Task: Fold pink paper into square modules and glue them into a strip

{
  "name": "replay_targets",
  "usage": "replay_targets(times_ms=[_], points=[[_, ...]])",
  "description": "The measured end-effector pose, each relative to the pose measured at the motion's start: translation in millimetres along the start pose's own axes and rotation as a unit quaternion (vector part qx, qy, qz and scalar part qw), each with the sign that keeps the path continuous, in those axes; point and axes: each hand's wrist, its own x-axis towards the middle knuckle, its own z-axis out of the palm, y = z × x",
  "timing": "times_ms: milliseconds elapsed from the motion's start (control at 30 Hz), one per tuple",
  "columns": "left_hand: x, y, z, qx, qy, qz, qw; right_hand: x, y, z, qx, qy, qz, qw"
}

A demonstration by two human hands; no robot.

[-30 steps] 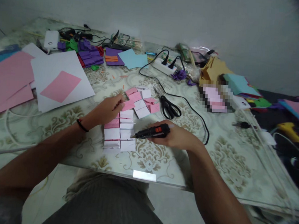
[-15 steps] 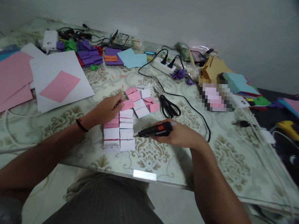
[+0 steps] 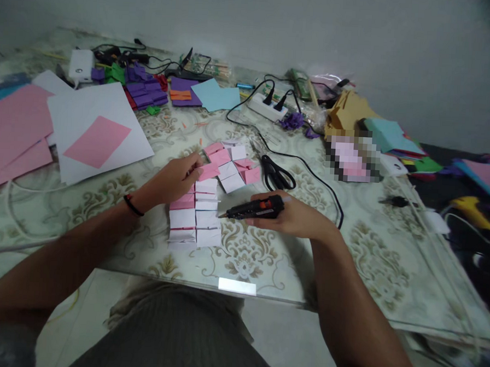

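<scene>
Mid-frame, my left hand (image 3: 178, 177) pinches pink paper (image 3: 208, 172); my right hand (image 3: 296, 216), gripping a glue gun (image 3: 257, 207), has edged rightward, perhaps between dabs.

On the surface (image 3: 367, 266) before you, the folded papers (image 3: 207, 237) lie in the middle. Your left hand (image 3: 177, 177) is at their left side; your right hand (image 3: 295, 213), with the glue gun (image 3: 252, 208) in it, is at their right side. The scissors (image 3: 269, 163) lie beyond the glue gun. Farther behind is the power strip (image 3: 265, 109). At your left, a smaller sheet (image 3: 98, 142) lies on a large sheet (image 3: 127, 114).
</scene>
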Motion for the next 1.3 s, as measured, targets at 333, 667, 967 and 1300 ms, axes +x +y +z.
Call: replay_targets(times_ms=[333,667,967,1300], points=[[-0.1,0.5,0.6,-0.007,0.002,0.001,1.000,-1.4,3.5,0.8,0.000,-0.018,0.041,0.999],[0.1,1.0,0.0,0.000,0.000,-0.001,1.000,-0.6,5.6,1.3,-0.003,-0.017,0.049,0.999],[-0.4,0.5,0.7,-0.005,-0.001,-0.001,1.000,1.0,6.6,2.9,-0.008,-0.005,0.047,0.999],[-0.3,-0.1,1.1,-0.002,-0.001,0.002,1.000,4.2,6.7,5.4,0.001,0.012,0.021,1.000]])
